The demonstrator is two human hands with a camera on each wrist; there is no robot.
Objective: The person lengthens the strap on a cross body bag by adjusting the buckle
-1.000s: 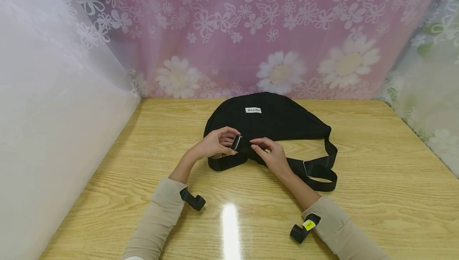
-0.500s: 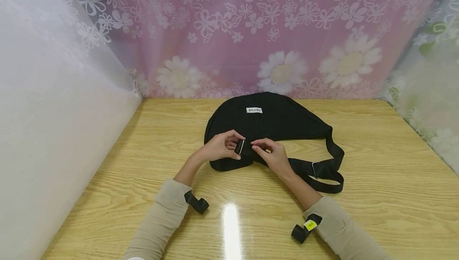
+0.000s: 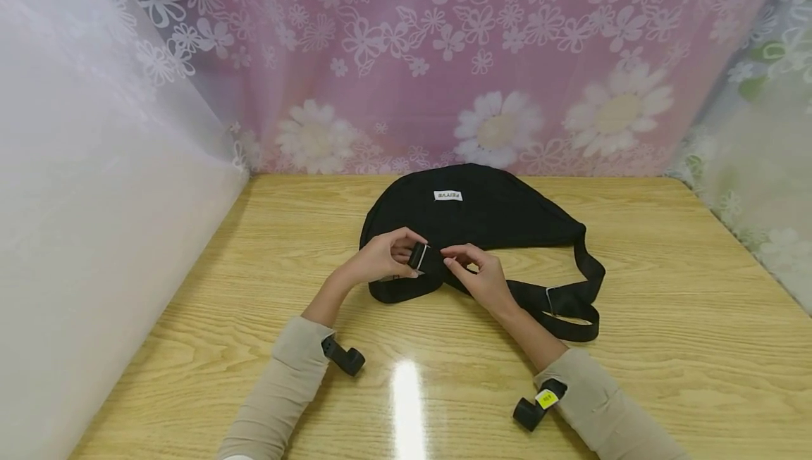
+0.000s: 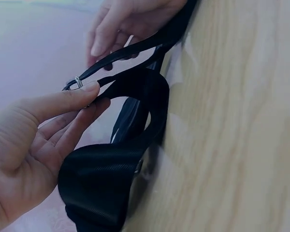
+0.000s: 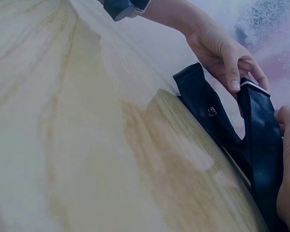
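Note:
A black half-moon bag with a white label lies on the wooden table, its webbing strap looped along the near side. My left hand pinches the metal slider buckle on the strap between thumb and fingers; the buckle shows at the thumb tip in the left wrist view. Just to its right, my right hand pinches the strap with thumb and index finger. In the right wrist view the strap stretches down from the buckle past the right fingertips, whose exact grip is partly hidden.
A second metal slider sits on the strap at the right. Behind the wooden table hangs a pink floral curtain; pale sheets flank both sides. Black wrist mounts jut from both sleeves.
My left hand shifted slightly right with the buckle, then back left, while tilting it. My right hand barely moved. The strap's right-hand loop and slider shifted slightly right, then partly back.

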